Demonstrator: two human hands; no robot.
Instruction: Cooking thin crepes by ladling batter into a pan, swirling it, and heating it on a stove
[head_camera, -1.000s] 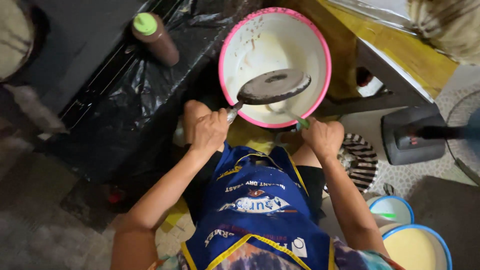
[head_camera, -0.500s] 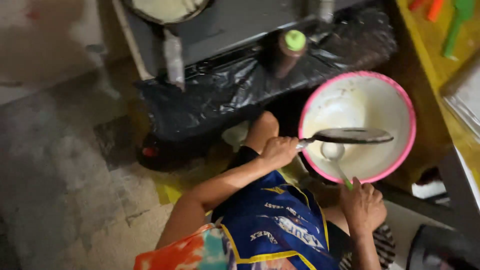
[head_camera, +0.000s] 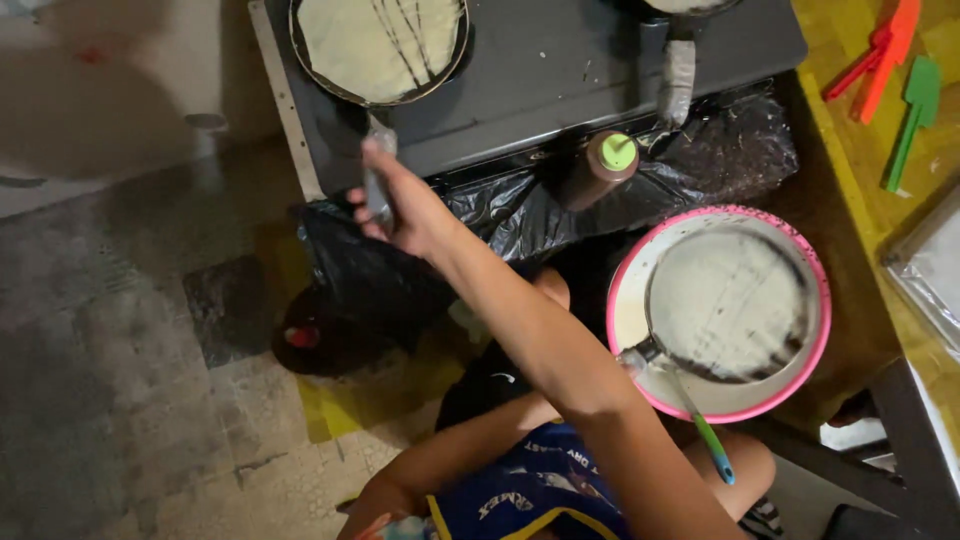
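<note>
My right hand (head_camera: 400, 212) reaches across to the black stove (head_camera: 540, 70) and grips the handle (head_camera: 374, 165) of a round pan (head_camera: 378, 45) with a pale thin batter sheet in it. A second flat pan (head_camera: 725, 305), coated with batter, rests inside the pink-rimmed bowl (head_camera: 625, 290). Its handle runs under my right arm. My left forearm (head_camera: 460, 455) leads toward that handle, and the left hand itself is hidden beneath my right arm. A ladle with a green and blue handle (head_camera: 712, 445) leans out of the bowl.
A brown bottle with a green cap (head_camera: 605, 165) stands on black plastic sheeting (head_camera: 720, 150) in front of the stove. Another pan's wrapped handle (head_camera: 678, 78) sticks out at the back. Orange (head_camera: 880, 50) and green (head_camera: 915, 110) spatulas lie on the yellow surface at right.
The view has swung up to the stove. My right hand left the bowl side and crossed over to grip the stove pan's handle. The batter pan now lies lower in the bowl.
</note>
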